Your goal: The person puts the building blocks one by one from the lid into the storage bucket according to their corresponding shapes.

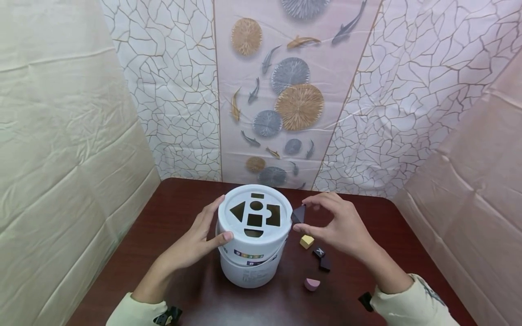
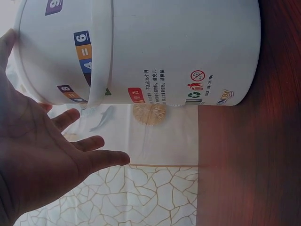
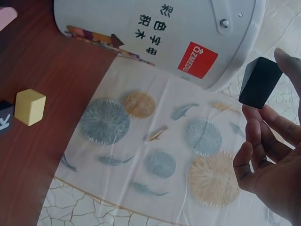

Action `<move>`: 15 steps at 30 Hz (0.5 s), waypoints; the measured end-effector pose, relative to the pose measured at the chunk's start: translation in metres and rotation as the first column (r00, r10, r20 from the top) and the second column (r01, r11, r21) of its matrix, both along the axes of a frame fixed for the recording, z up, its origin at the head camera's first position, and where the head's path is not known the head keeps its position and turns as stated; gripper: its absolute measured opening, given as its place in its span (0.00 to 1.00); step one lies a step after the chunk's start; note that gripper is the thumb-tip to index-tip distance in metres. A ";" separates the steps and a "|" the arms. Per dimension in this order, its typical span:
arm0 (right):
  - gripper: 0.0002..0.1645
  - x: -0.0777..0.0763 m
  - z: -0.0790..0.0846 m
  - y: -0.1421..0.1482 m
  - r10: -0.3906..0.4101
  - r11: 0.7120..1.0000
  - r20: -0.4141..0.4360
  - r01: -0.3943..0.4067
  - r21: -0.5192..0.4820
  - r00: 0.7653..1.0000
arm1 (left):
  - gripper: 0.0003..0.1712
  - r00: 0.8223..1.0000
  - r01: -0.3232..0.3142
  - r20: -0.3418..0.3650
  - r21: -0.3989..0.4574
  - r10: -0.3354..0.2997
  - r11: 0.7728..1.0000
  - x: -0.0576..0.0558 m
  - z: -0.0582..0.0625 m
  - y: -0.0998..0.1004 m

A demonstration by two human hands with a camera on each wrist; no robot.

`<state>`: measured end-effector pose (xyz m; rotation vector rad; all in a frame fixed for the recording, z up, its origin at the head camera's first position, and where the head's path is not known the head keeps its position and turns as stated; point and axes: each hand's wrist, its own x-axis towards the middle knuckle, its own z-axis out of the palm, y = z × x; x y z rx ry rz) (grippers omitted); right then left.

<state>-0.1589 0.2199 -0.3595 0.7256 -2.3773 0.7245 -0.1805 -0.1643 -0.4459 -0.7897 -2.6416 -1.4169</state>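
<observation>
Dark block (image 1: 299, 214) is hovering beside the white bucket (image 1: 249, 273), possibly touching; the right hand (image 1: 340, 222) is pinching its ends, sensibly leaving faces free for turning, while the spread left hand (image 1: 195, 240) is bracing the lid (image 1: 239, 226).

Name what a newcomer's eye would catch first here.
The white bucket on the table, its lid cut with shaped holes, the left hand touching it. Next, the dark block pinched in the right hand, just right of the lid. Then the fish-patterned backdrop behind the table.

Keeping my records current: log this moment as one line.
left fingers: touching bucket lid; right fingers: pinching dark block beside lid; yellow block: on table
</observation>
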 end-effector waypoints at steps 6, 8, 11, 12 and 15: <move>0.34 -0.006 0.003 -0.015 0.000 1.000 0.003 0.000 -0.002 1.000 | 0.57 1.000 0.000 0.006 -0.003 0.000 1.000 0.000 0.000 0.000; 0.34 -0.009 0.004 -0.021 0.005 1.000 -0.001 -0.005 0.001 1.000 | 0.57 1.000 0.000 0.004 -0.007 0.001 1.000 0.000 0.001 0.000; 0.34 -0.013 0.005 -0.028 0.021 1.000 -0.004 -0.021 -0.001 1.000 | 0.57 1.000 -0.002 0.003 -0.015 0.002 1.000 0.000 0.002 -0.001; 0.33 -0.014 0.006 -0.030 0.027 1.000 -0.001 -0.027 -0.001 1.000 | 0.57 1.000 -0.003 0.004 -0.017 0.003 1.000 0.000 0.002 -0.001; 0.33 -0.017 0.007 -0.036 0.047 0.999 0.004 -0.047 -0.006 0.999 | 0.57 1.000 -0.002 0.005 -0.020 0.002 1.000 0.000 0.002 -0.001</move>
